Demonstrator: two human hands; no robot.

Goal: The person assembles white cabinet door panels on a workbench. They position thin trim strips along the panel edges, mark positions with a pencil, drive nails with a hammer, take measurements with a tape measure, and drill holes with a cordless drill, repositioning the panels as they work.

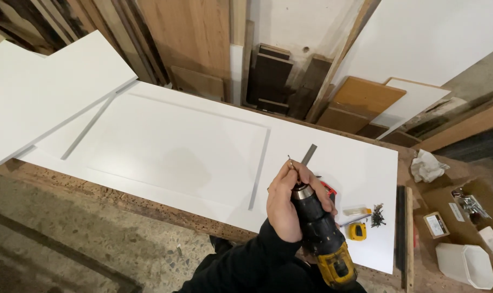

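**Currently on the table: drill in hand over white door panel**

Item 1. Left hand point(283, 202), black sleeve: fingers curled around the body of a cordless drill point(321, 233), black with a yellow base, chuck pointing away from the person. A thin bit or screw point(290, 161) shows at the fingertips; which of the two cannot be told.

Item 2. Right hand point(323, 191): mostly hidden behind the drill; only fingers wrapped over its far side show. Its grip appears closed on the drill.

Item 3. White door panel point(176, 146), recessed centre, lying flat on the table point(122, 198). The drill tip hovers over its right portion.

Item 4. Metal ruler point(309, 154), lying on the panel just beyond the drill tip.

Item 5. Yellow tape measure point(357, 231), a heap of dark screws point(377, 216) and a pencil point(354, 219), grouped on the panel right of the drill.

Item 6. Second white board point(40, 92), overlapping the panel's left end.

Item 7. White tub point(466, 265), crumpled cloth point(426, 166), small boxes point(435, 224), on the table's right end.
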